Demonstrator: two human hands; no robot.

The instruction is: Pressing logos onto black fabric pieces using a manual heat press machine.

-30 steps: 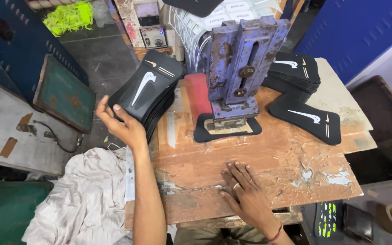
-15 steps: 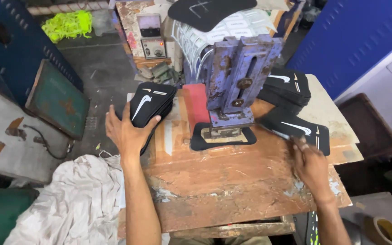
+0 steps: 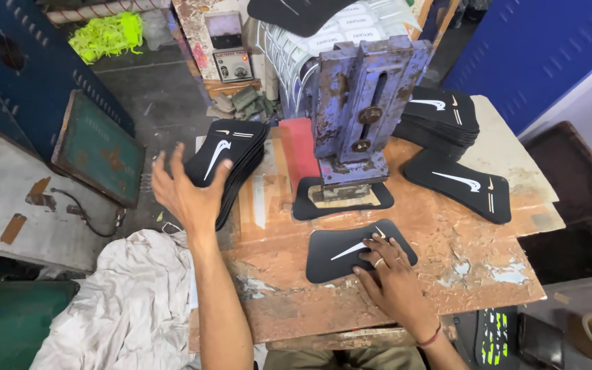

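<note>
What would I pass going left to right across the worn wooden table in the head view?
Left hand → stack of black pieces → red block → black piece under the right hand → blue metal press → single black piece, all on the wooden table.

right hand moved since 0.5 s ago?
Yes. The right hand has come from the table's right side, near the single black piece, to the front, below the blue press. It now rests on another black piece.
</note>
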